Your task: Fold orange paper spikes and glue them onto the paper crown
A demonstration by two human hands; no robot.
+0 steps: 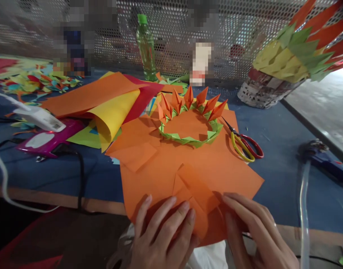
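Note:
My left hand [165, 233] lies with its fingers spread over orange paper at the table's front edge. My right hand [257, 228] is closed at the right side of the same paper, its fingers and thumb around an edge. Between the hands lies a small orange paper piece [199, 186], partly overlapping others. Beneath them is a large orange paper sheet [230, 172]. On its far part stands a green folded-paper ring [188, 140] topped with several orange paper points [189, 98]. Scissors [245, 145] with yellow and red handles rest right of the ring.
A glue gun [328, 164] with a clear glue stick [303, 209] lies right. Behind stand a green-capped bottle [146, 48] and a paper-decorated basket [275, 71]. Left are rolled coloured sheets [115, 123], paper scraps [33, 82], a magenta device [53, 140] and cables.

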